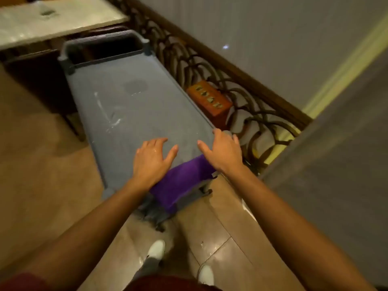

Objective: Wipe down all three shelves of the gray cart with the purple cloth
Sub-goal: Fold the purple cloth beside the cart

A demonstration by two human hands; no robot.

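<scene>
1. Your left hand lies flat on the near end of the top shelf, fingers spread, gripping nothing.
2. Your right hand rests on the near right corner, fingers loosely curled over the edge, also holding nothing.
3. The purple cloth hangs over the near end of the gray cart, in the gap between your wrists. It sits at about 5 o'clock from the left hand and 7 o'clock from the right, and looks to touch both wrists.
4. Neither hand is clearly nearer. My read: either can draw back and take the cloth.
5. The shelf's long axis runs from you toward 11 o'clock, with the handle at the far end. White streaks and a dull patch mark the surface.
6. The two lower shelves are hidden under the top one, so their state is unknown. The cloth's lower edge is blurred.
</scene>
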